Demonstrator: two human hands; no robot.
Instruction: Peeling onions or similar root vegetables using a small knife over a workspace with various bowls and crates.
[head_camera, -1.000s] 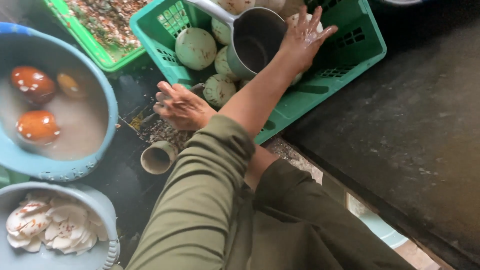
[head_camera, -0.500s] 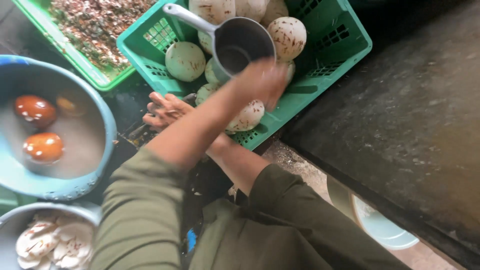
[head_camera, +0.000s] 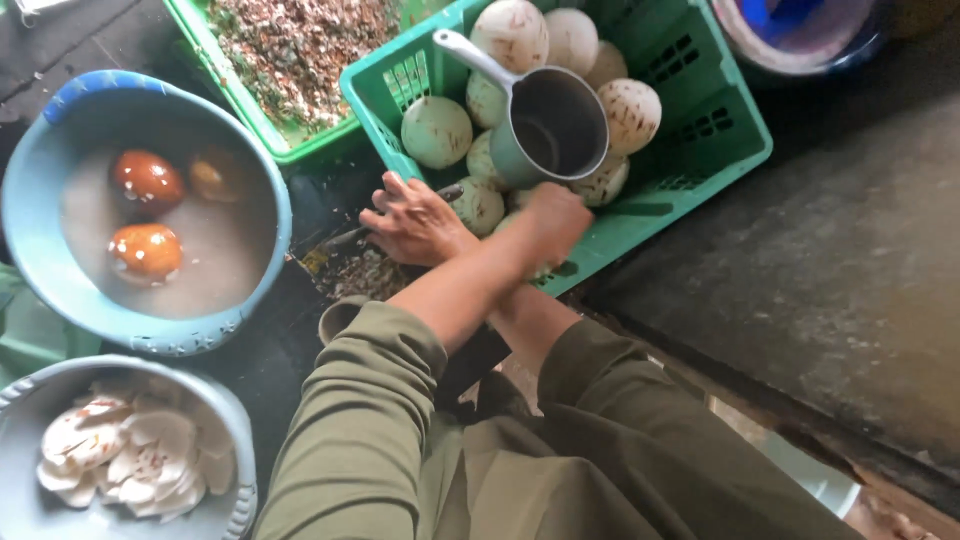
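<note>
Left hand (head_camera: 555, 215) seen curled onto pale coconut (head_camera: 543, 268) in green crate (head_camera: 700, 150); right hand (head_camera: 415, 220) spread flat, empty. Coconut judged heavy, hard, wet-slippery; best cupped round widest girth

1. I find no package, label, sign or screen anywhere in this view.
</note>
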